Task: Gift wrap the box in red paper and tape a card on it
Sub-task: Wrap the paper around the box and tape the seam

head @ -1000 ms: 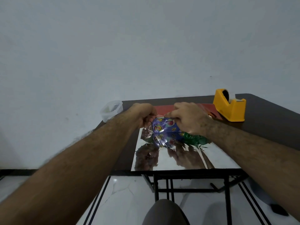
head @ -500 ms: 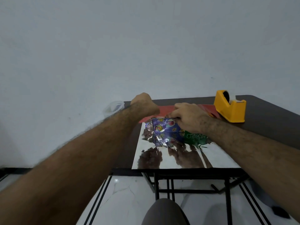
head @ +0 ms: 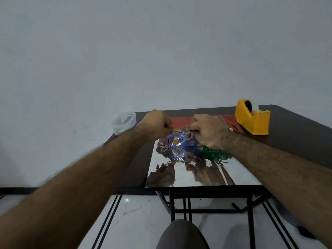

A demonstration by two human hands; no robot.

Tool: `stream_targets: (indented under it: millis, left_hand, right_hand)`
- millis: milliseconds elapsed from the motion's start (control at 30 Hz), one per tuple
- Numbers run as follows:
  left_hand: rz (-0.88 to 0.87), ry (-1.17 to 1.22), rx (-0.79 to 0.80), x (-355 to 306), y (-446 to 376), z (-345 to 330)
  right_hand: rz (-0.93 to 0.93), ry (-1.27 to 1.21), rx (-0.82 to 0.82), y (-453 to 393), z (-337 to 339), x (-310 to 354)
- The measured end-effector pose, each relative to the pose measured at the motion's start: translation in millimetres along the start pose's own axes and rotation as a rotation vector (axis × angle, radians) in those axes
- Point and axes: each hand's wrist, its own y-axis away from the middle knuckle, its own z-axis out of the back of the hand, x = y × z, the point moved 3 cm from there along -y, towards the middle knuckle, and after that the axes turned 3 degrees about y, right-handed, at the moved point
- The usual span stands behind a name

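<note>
Your left hand (head: pixel 158 125) is fisted, pinching something unclear; your right hand (head: pixel 209 131) grips the patterned box (head: pixel 181 141) mid-table, on silver-backed paper (head: pixel 197 173). Green lettering unreadable. Yellow tape dispenser (head: pixel 252 119) far right.

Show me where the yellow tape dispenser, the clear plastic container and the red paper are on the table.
yellow tape dispenser (head: pixel 251 121): head view, on its near side wall.
clear plastic container (head: pixel 123 122): head view, on its front wall.
red paper (head: pixel 181 120): head view, on the flat strip showing between the two hands.
</note>
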Motion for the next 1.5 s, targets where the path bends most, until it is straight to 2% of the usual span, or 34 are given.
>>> stream_targets:
  millis: [200, 367, 433, 533, 633, 733, 867, 1033, 1200, 1267, 1333, 1433, 1500]
  left_hand:
    - [-0.096, -0.029, -0.056, -9, 2, -11]
    - [-0.127, -0.186, -0.056, -6, 0, -6]
    - [-0.137, -0.153, -0.076, -4, -1, 0]
    - [-0.059, 0.129, -0.077, -2, -6, 6]
    - [0.082, 0.32, 0.095, 0, -17, -2]
    - [0.202, 0.198, 0.201, 9, -32, -11]
    - [0.155, 0.049, 0.307, 5, -36, -18]
    - [0.167, 0.061, 0.291, 0, -28, -21]
    - [0.271, 0.108, 0.259, 6, -19, -16]
    - [0.339, 0.117, 0.229, 4, -15, -13]
    - [0.424, 0.115, 0.205, -2, -8, -11]
    - [0.509, 0.073, 0.177, -18, 7, -4]
    - [0.543, 0.105, 0.215, -32, 16, -5]
  right_hand:
    - [-0.048, -0.009, -0.029, 2, 0, 4]
    - [-0.035, 0.023, -0.036, 3, 0, 7]
    - [-0.025, 0.046, -0.033, 3, 1, 7]
    - [0.02, 0.032, -0.033, 6, 3, 6]
    - [0.086, -0.074, -0.044, 12, 8, -1]
    - [0.15, -0.085, -0.069, 20, 14, -10]
    - [0.072, -0.214, -0.066, 28, 18, -14]
    - [0.133, -0.132, -0.096, 21, 16, -14]
    - [0.236, 0.067, -0.141, 14, 23, -8]
    - [0.153, 0.057, -0.172, 17, 22, -11]
    - [-0.071, -0.075, -0.176, 24, 19, -15]
    - [-0.539, -0.442, -0.149, 29, 12, -27]
    - [-0.809, -0.787, -0.018, 34, 10, -26]
